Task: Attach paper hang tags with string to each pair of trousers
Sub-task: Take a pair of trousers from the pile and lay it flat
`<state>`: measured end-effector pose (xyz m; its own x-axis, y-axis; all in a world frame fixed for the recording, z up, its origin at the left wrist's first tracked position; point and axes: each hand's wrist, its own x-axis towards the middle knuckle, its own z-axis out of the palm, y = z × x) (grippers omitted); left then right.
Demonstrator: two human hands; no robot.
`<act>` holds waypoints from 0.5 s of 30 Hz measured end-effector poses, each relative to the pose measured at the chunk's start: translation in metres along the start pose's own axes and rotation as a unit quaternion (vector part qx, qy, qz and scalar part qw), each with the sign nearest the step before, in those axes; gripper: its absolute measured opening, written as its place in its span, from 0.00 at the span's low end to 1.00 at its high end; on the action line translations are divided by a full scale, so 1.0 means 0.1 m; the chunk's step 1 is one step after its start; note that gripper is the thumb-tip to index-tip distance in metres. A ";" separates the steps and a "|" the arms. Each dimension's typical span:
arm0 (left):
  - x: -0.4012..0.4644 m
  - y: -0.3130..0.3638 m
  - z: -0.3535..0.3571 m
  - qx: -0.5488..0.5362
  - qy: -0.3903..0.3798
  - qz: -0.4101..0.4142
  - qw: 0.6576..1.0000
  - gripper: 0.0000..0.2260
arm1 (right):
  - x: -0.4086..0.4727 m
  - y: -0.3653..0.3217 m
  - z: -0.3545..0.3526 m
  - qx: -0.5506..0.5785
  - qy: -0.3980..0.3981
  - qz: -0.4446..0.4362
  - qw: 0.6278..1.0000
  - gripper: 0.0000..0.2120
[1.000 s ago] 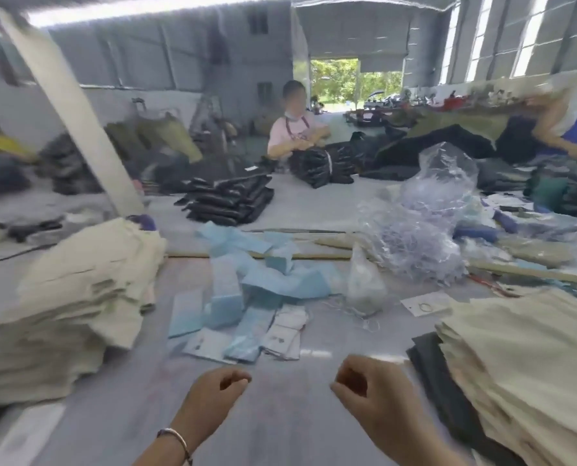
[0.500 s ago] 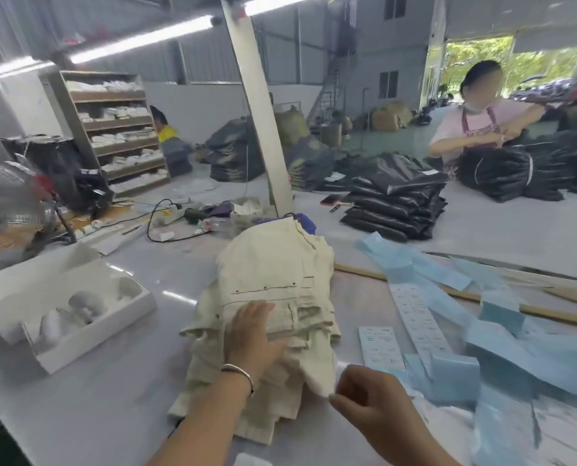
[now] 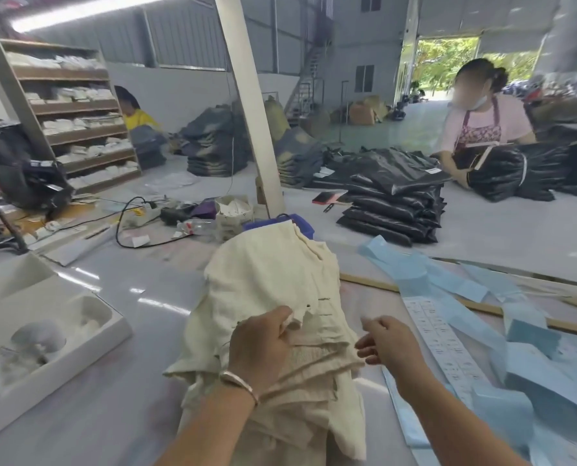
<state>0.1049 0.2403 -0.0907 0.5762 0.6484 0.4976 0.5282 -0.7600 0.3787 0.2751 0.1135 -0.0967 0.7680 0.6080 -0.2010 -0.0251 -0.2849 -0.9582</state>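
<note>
Head view: stack of cream trousers (image 3: 273,297) sits at centre of the frame on the grey table (image 3: 119,398), running from mid-frame down to the bottom edge. Left hand (image 3: 258,344), silver bracelet (image 3: 240,386) on the wrist, pinches a raised fold of the top pair's cloth between thumb and fingers. Right hand (image 3: 389,343) hovers just right of the stack, fingers loosely curled, holding nothing visible, close to the cloth edge but contact unclear. Blue paper strips (image 3: 529,361) lie strewn over the lower right, with a white printed label strip (image 3: 445,344) among them, just beside the right hand. White tray (image 3: 89,351) at lower left holds pale rounded items, blurred. Wooden stick (image 3: 475,306) lies across the table at right. Stack of black bagged garments (image 3: 394,203) at centre right; person in pink top (image 3: 482,122) behind it at upper right holds a black bundle. White slanted post (image 3: 250,105) at centre top. Shelf unit (image 3: 72,109) with pale folded items at upper left, person in yellow (image 3: 137,114) beside it. Black cable (image 3: 126,216) and clutter at mid-left.
</note>
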 end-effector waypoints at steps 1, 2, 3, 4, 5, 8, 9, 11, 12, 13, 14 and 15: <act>-0.05 -0.01 -0.08 -0.014 -0.010 0.015 1.000 0.09 | 0.09 -0.02 0.03 0.031 -0.016 0.048 0.998 0.16; -0.12 -0.03 -0.17 -0.035 -0.056 0.026 0.998 0.15 | 0.17 -0.04 0.08 0.030 -0.030 0.079 0.996 0.18; -0.18 -0.06 -0.22 -0.071 -0.136 0.035 0.988 0.23 | 0.24 -0.04 0.14 0.002 -0.041 0.090 0.995 0.21; -0.22 -0.11 -0.26 -0.117 -0.219 0.041 0.968 0.31 | 0.31 -0.03 0.21 -0.041 -0.046 0.087 0.994 0.22; -0.23 -0.17 -0.29 -0.162 -0.265 0.025 0.950 0.36 | 0.36 -0.03 0.27 -0.087 -0.045 0.078 0.992 0.23; -0.11 -0.56 -0.23 -0.224 -0.058 -0.167 0.958 0.29 | 0.46 -0.10 0.44 -0.145 -0.038 0.070 0.986 0.28; -0.04 -0.69 -0.21 -0.188 -0.011 -0.267 0.945 0.27 | 0.47 -0.13 0.48 -0.145 -0.039 0.077 0.986 0.30; 0.04 -0.90 -0.14 -0.239 -0.051 -0.421 0.874 0.26 | 0.49 -0.20 0.55 -0.147 -0.039 0.076 0.985 0.32; 0.07 -0.92 -0.09 -0.311 -0.083 -0.446 0.835 0.24 | 0.49 -0.22 0.58 -0.155 -0.040 0.058 0.985 0.31; 0.09 -0.91 -0.07 -0.359 -0.089 -0.457 0.809 0.22 | 0.49 -0.24 0.61 -0.167 -0.049 0.035 0.984 0.30; 0.13 -0.88 -0.05 -0.372 -0.078 -0.455 0.805 0.19 | 0.48 -0.26 0.64 -0.183 -0.065 0.021 0.981 0.30; 0.19 -0.83 -0.04 -0.368 -0.060 -0.446 0.813 0.16 | 0.49 -0.26 0.67 -0.204 -0.081 0.014 0.976 0.31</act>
<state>0.0693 0.3153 -0.1096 0.2487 0.9225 -0.2952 0.2786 0.2238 0.9340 0.2702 0.2002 -0.0950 0.6591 0.6949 -0.2878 0.2366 -0.5547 -0.7977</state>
